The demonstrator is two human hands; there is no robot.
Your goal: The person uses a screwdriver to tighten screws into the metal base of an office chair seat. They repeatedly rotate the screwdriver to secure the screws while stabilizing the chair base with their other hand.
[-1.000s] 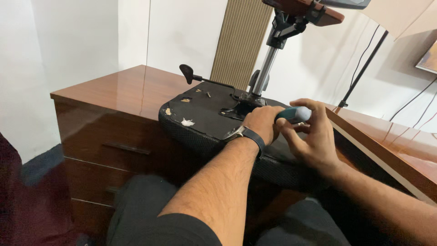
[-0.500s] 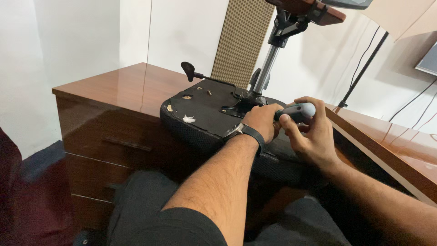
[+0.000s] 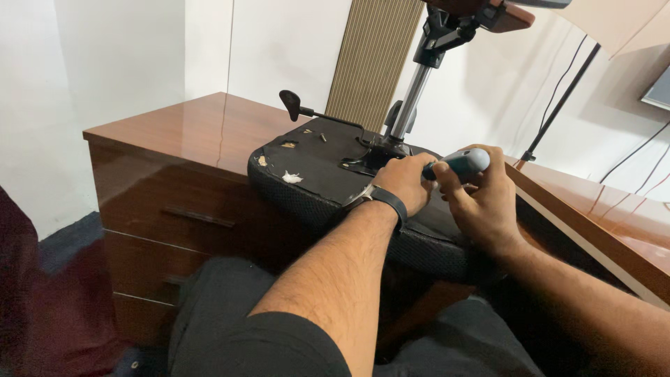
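An office chair seat [image 3: 314, 185] lies upside down on a wooden cabinet, black underside up, with its metal column [image 3: 412, 94] rising from the centre plate [image 3: 373, 150]. My right hand [image 3: 481, 202] grips the grey-blue handle of a screwdriver [image 3: 462, 163] that points left toward the plate. My left hand [image 3: 405, 183], a dark watch on its wrist, rests on the seat with fingers curled around the tool's front end, hiding the tip. A black lever [image 3: 293, 105] sticks out at the seat's far edge.
The glossy brown cabinet [image 3: 181, 132] has drawers on its front. A second wooden surface [image 3: 600, 202] runs along the right. A ribbed beige panel [image 3: 373, 59] stands against the white wall, and black cables [image 3: 558, 98] hang at right. My dark-trousered legs fill the bottom.
My right hand has shifted its grip and turned the screwdriver handle slightly. My left hand and the seat stay where they were.
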